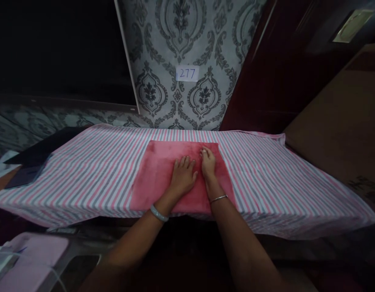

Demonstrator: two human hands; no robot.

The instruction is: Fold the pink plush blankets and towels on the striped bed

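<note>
A pinkish-red plush cloth point(157, 174) lies spread flat on the table, its near edge at the table's front. My left hand point(183, 176) rests palm down on the middle of this cloth, fingers stretched and slightly apart. Just to its right, my right hand point(208, 161) is over the cloth's right part, turned on its side. Its fingers are curled in and pressed together near the far right corner. Whatever may be between those fingertips is too small to make out. The cloth's nap shows darker and lighter patches around both hands.
A striped tablecloth point(105, 166) covers the table under the red cloth. A dark phone-like slab point(27, 172) lies at the left end. Behind are a television point(59, 52) and a wall card point(187, 73) reading 277. A cardboard box point(339, 117) stands at right, a pink-covered seat point(44, 259) at lower left.
</note>
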